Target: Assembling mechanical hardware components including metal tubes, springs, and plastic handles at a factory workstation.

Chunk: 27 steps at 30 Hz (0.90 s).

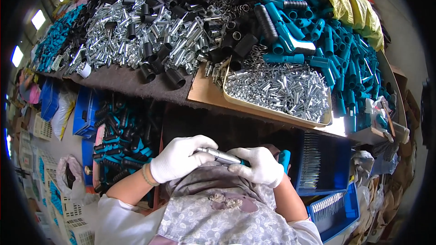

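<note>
Both my hands wear white gloves and are close together in front of my apron. The fingers of my left hand (179,158) pinch the left end of a silvery metal cylinder tool (223,156). My right hand (260,167) is wrapped round its other end, where a bit of teal shows at the fingers. Past the right hand sticks out a teal handle-like piece (284,158); whether it belongs to the same tool is hidden by the glove. The tool lies nearly level, sloping slightly down to the right.
Ahead, the bench holds heaped metal parts (122,41), black sleeves (175,78), teal pistol-shaped housings (284,29) and a tray (272,112) of small metal pins. Blue bins (334,168) with thin metal rods stand at right. Black-and-teal tools (120,154) are piled at left.
</note>
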Available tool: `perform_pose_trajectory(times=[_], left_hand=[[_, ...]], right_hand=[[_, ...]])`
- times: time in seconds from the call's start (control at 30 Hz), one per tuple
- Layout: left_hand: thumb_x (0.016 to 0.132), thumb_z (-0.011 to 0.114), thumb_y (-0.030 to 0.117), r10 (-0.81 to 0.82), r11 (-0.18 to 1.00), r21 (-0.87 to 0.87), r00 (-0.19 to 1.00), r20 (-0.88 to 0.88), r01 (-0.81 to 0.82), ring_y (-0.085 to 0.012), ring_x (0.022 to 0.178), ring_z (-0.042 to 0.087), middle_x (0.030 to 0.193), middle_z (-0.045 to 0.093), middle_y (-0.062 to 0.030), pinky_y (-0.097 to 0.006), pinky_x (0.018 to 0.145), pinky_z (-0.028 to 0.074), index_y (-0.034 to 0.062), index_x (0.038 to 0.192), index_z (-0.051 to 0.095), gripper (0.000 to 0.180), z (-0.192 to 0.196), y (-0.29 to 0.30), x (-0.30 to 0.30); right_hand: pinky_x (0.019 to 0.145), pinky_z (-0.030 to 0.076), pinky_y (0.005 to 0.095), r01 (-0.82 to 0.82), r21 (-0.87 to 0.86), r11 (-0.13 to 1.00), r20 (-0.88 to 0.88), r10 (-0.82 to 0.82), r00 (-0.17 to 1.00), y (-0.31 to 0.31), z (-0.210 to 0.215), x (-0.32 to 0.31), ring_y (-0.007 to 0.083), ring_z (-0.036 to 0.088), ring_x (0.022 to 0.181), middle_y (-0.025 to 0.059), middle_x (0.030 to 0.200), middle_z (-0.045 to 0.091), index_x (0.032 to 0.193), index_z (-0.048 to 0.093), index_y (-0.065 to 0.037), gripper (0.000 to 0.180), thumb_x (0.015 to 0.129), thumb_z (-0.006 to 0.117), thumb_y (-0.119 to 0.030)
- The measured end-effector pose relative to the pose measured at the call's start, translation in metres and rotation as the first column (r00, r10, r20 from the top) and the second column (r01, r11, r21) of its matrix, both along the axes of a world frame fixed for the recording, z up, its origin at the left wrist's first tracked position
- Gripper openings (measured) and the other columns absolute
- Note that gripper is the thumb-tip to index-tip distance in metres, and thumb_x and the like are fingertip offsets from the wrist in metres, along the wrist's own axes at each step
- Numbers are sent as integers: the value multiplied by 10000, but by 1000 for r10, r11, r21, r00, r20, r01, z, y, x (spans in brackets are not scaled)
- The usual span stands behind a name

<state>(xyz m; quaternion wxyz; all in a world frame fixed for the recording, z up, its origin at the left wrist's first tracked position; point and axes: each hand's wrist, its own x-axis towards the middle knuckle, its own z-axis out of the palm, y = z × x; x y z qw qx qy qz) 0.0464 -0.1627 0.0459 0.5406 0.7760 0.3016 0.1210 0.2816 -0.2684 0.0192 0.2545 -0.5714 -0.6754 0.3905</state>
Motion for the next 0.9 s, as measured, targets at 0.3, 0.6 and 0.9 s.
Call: perform_pose_trajectory(times=[0.3, 0.6, 0.9], left_hand=[[818, 722, 120, -106, 878, 478, 981, 164, 15, -286, 808, 656, 970, 642, -101, -363, 745, 550, 54, 1018, 683, 214, -6, 3, 4], [765, 801, 141, -26, 904, 427, 998, 60, -2, -290, 761, 673, 924, 646, -113, -347, 669, 553, 40, 1019, 676, 301, 3, 3, 7], [789, 737, 190, -163, 666, 746, 979, 125, 15, -300, 965, 638, 1081, 638, -96, -397, 805, 545, 75, 1059, 682, 298, -2, 2, 19]], right_hand=[[765, 552, 416, -5, 27, 1000, 35, 4, 999, 1, 2, -1, 381, 689, 848, 202, 896, 702, 1144, 681, -80, 404, 869, 662, -376], [763, 551, 417, 6, 33, 999, 11, -6, 1000, 3, 0, 0, 389, 685, 854, 202, 903, 699, 1147, 677, -75, 411, 870, 660, -379], [740, 549, 423, -1, 76, 997, -38, 4, 999, 3, -6, -3, 386, 685, 837, 205, 897, 695, 1143, 673, -70, 401, 881, 659, -373]])
